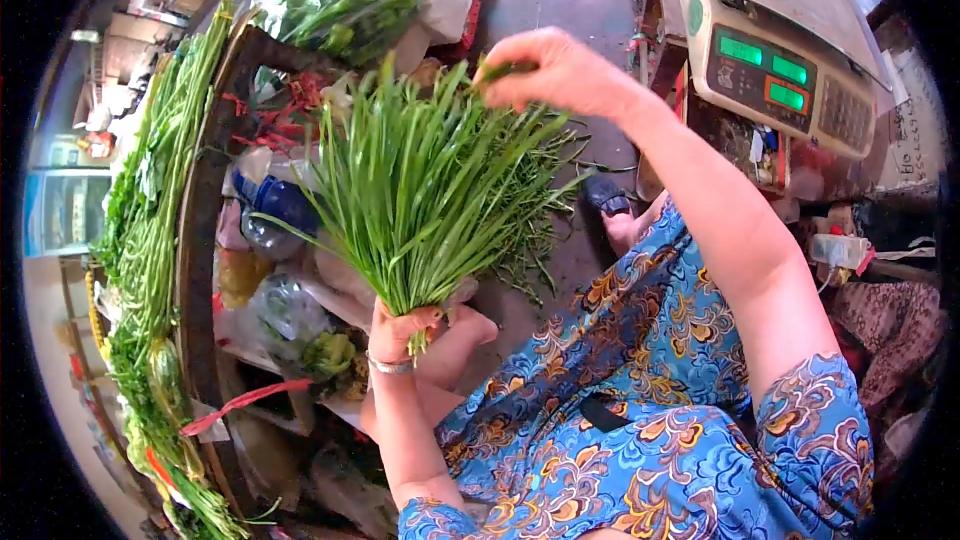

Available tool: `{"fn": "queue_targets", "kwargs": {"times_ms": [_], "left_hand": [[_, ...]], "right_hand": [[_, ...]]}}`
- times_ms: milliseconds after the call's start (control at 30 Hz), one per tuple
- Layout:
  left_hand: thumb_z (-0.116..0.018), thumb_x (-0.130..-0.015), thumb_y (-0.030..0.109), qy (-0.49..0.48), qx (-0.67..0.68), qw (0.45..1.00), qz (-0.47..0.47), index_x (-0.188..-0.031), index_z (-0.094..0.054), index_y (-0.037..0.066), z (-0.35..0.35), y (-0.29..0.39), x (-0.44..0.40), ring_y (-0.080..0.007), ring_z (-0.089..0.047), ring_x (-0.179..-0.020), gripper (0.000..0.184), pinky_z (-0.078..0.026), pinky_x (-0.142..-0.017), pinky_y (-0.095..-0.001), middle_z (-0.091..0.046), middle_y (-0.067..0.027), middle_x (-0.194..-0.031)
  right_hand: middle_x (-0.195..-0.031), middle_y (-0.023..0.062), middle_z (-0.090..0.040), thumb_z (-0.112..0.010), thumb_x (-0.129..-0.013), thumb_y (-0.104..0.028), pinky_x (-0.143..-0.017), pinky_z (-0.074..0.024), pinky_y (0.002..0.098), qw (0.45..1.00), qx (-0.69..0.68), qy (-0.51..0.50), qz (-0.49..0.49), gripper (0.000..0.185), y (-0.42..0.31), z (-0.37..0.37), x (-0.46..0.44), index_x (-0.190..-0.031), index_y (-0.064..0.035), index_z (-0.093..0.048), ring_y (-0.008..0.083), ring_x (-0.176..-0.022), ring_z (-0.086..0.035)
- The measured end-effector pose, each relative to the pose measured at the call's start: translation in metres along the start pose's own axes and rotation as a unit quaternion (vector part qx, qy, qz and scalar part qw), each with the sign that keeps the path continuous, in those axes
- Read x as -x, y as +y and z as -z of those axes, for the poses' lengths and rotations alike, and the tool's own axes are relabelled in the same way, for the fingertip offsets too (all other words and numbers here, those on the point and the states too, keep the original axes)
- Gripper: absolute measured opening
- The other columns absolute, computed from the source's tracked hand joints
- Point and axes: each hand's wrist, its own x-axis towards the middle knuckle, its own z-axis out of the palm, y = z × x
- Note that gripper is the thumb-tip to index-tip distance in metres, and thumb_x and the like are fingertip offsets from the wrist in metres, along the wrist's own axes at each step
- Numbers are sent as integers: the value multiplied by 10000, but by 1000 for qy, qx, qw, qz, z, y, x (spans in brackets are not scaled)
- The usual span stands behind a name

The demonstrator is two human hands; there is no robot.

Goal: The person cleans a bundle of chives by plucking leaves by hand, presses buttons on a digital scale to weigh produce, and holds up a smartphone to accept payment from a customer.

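My left hand is closed around the base of a bunch of garlic chives, and the long green leaves fan upward and away from it. The pale stem ends poke out below the fist. Over the tips at the upper right, my right hand is bent into a pinch, with a bit of dark green leaf showing between thumb and fingers. Loose thin green trimmings lie in a heap behind the bunch, partly hidden by it.
A weighing scale with lit green digits stands at upper right. Along the left, a wooden-edged stand bears long green vegetables. A plastic bag of green peppers sits at the top. Red ties and a blue-capped container lie beside the bunch.
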Motion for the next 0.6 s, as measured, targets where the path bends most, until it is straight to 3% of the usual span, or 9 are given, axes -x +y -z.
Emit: {"fn": "queue_targets", "kwargs": {"times_ms": [67,133,167,200,267,333,400,533,600], "left_hand": [[-744,-612,28,-12,1,1000,-10,-1105,-561,-59,-8,5,-2,-184,-574,-507,532,-449,-410,-270,-649,-148,-781],[-735,-638,23,-3,39,999,-25,-1077,-595,-69,-20,4,-1,-141,-565,-503,470,-442,-425,-236,-673,-134,-809],[-732,-643,15,-7,31,999,-23,-1073,-595,-68,-15,1,-2,-140,-566,-504,460,-446,-426,-234,-670,-129,-802],[-729,-647,6,-11,24,999,-20,-1070,-595,-67,-10,-2,-3,-138,-568,-505,449,-449,-426,-232,-667,-123,-794],[-723,-639,8,13,2,1000,-7,-1065,-581,-61,-7,-4,-4,-176,-568,-497,455,-444,-406,-260,-643,-137,-761],[-718,-630,9,41,-19,999,2,-1060,-567,-55,-14,-1,-6,-213,-569,-488,460,-438,-387,-287,-618,-151,-729],[-710,-651,-21,40,-11,999,-19,-1056,-608,-55,-29,6,-4,-126,-564,-507,418,-457,-437,-216,-679,-143,-844],[-683,-666,-8,6,-19,1000,-11,-1085,-611,-64,-31,10,-4,-116,-565,-529,430,-435,-435,-211,-681,-210,-1018],[-658,-687,5,-5,-47,998,-34,-1075,-617,-71,-35,12,-5,-123,-562,-520,398,-432,-434,-225,-690,-176,-966]], "right_hand": [[-895,47,-677,-720,-812,-127,-729,-497,273,997,15,-20,72,294,9,-19,-1,-1073,-9,-654,120,-812,-613],[-929,83,-673,-734,-795,-156,-781,-490,315,986,121,-6,117,357,10,-31,-3,-1105,-11,-633,152,-867,-607],[-952,127,-671,-730,-800,-186,-796,-491,342,984,151,-34,84,364,9,-35,-3,-1112,-29,-627,192,-879,-626],[-942,153,-665,-712,-809,-194,-787,-495,380,976,167,-43,135,316,20,-40,-5,-1074,-39,-637,272,-889,-644],[-930,191,-657,-685,-806,-227,-811,-497,437,968,227,-8,107,290,22,-47,-2,-1021,-34,-661,376,-931,-619],[-880,154,-634,-655,-819,-160,-765,-489,454,956,273,16,104,190,24,-49,0,-963,-37,-650,376,-888,-607],[-861,173,-649,-622,-824,-167,-798,-498,459,928,363,23,86,172,24,-48,-1,-943,-54,-674,362,-902,-629],[-848,188,-652,-549,-815,-113,-779,-503,469,930,349,80,86,162,28,-45,0,-899,-56,-676,375,-883,-633],[-857,195,-658,-544,-800,-77,-773,-503,466,924,375,75,20,162,30,-46,-5,-892,-57,-677,375,-885,-639]]}}
